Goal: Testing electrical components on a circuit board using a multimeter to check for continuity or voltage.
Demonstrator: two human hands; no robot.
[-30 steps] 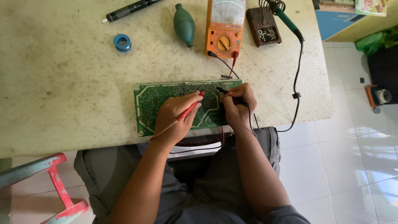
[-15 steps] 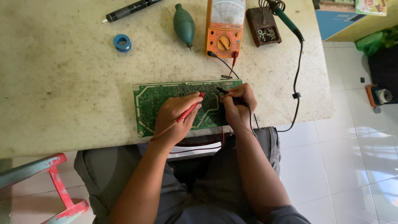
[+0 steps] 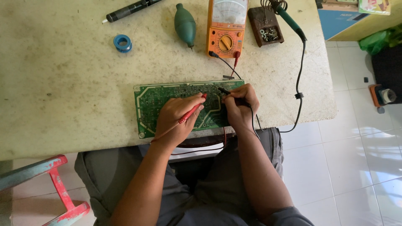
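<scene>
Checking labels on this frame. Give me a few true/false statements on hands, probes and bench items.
1. The left hand holds the red probe on the green circuit board. True.
2. The right hand is empty. False: it holds the black probe against the board.
3. The orange multimeter lies beyond the board. True.
4. The blue tape roll sits on the board. False: it lies on the table, apart from it.
5. The green blower bulb lies left of the multimeter. True.

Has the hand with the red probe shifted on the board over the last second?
No. The left hand and red probe sit at the same spot on the green circuit board.
</scene>
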